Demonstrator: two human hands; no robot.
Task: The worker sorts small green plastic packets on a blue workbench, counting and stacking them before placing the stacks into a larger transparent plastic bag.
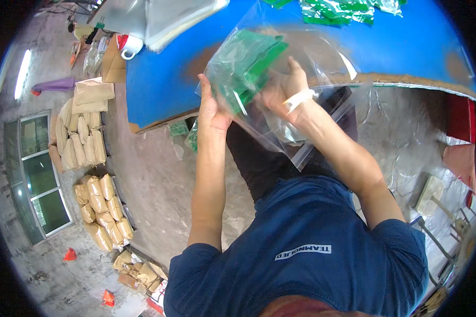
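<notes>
A crinkly clear bag (301,79) is held up over the near edge of a smooth blue table (158,79), with 1 bundle of glossy green packets (246,66) inside it. The left hand (212,108) grips the bag's outer side. The right hand (280,87), reaching inside the bag, grasps the packets, its fingertips blurred by plastic. More green packets (336,11) lie cut off at the table's far edge. Tan sacks (98,203) line the open concrete floor to the left.

Tan paper packets (95,206) lie stacked on the concrete floor (153,185) (left of the blue table (407,47)).
</notes>
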